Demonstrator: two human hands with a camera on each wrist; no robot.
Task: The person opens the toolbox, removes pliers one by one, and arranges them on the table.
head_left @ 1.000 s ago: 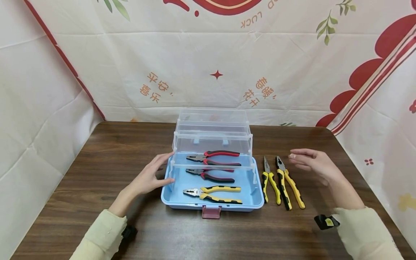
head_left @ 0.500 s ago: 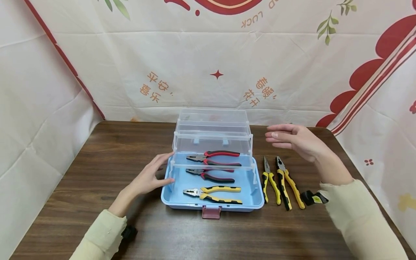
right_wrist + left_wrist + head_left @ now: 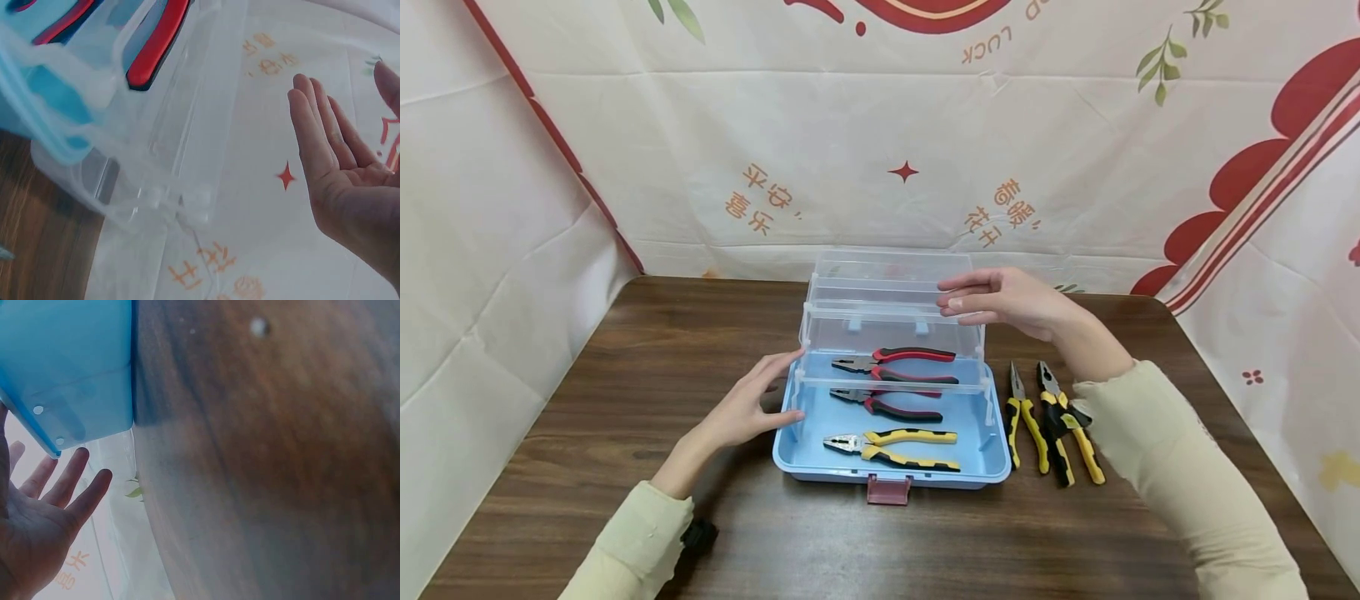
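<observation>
Toolbox (image 3: 895,477) in head view: light-blue base, purplish latch (image 3: 888,491) hanging at its front, clear tiered upper section (image 3: 891,267) folded up over its rear. Sits on brown wood-grain table (image 3: 790,550), white printed cloth (image 3: 850,117) behind it. Toward toolbox's rear, rear red-black pliers (image 3: 916,354) and front red-black pliers (image 3: 904,412), partly seen through clear plastic; near its front rim, yellow-black pliers (image 3: 917,457). All three lie flat, heads to toolbox's left. Just right of toolbox, needle-nose pliers (image 3: 1013,421), yellow-black too; next out, larger pliers (image 3: 1060,454), same colors, partly covered by black wrist device (image 3: 1062,419). Left hand (image 3: 745,408) at toolbox's left side, fingers extended, thumb over rim. Right hand (image 3: 1003,302) above toolbox's right rear, fingers straight, loose; can't tell if it touches clear plastic.

Left wrist view: toolbox's smooth blue underside and wall, small round holes near its edge. Left hand palm showing, fingers spread by that edge, not clenched; actual contact unclear.

Right wrist view: toolbox corner and clear upper section blurry, red-black handle behind plastic. Right hand flat, fingers together, thumb apart, beyond toolbox's clear section.
</observation>
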